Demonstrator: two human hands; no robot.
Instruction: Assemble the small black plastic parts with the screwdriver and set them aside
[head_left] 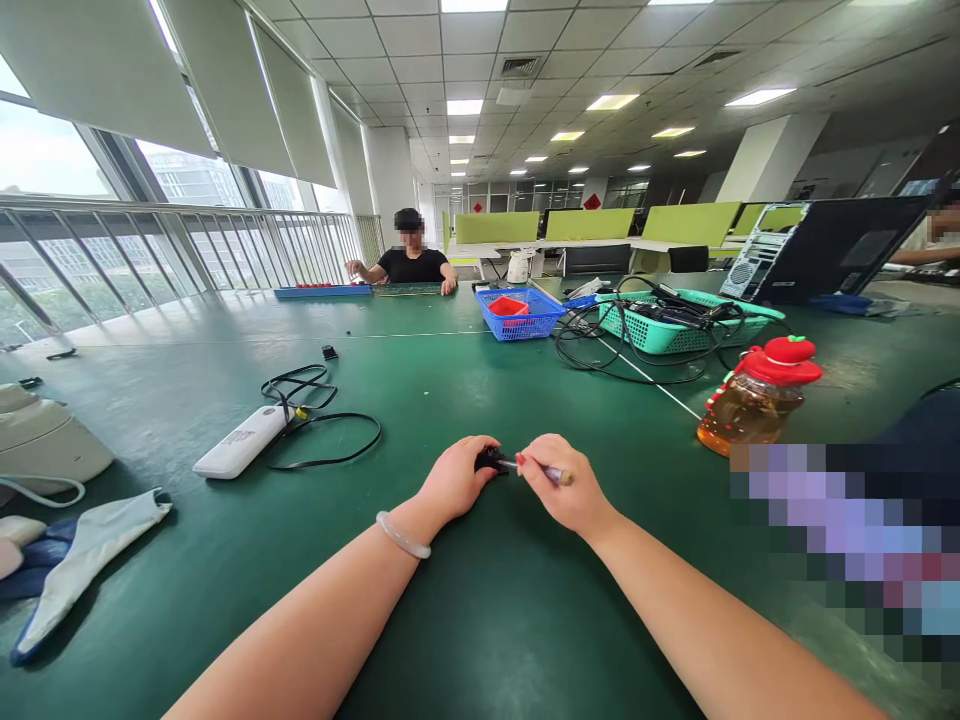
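My left hand [461, 475], with a pale bangle [403, 536] at its wrist, is closed around a small black part [491, 459] at the table's middle. What exactly the part is cannot be made out. In my right hand [564, 482] is a slim screwdriver [556, 475], pinched between thumb and fingers and held nearly level. Its thin metal shaft points left, and the tip meets or comes very close to the black part. The handle's end sticks out at the right. My fingers hide some of both things.
On the green table [420, 390] lie a white power bank [244, 442] with a black cable [326, 415], and a glove [90, 560]. Rightward stand a red-lidded jar [754, 405], a teal basket [652, 335] of cables and a blue basket [525, 325]. A person [412, 265] sits opposite.
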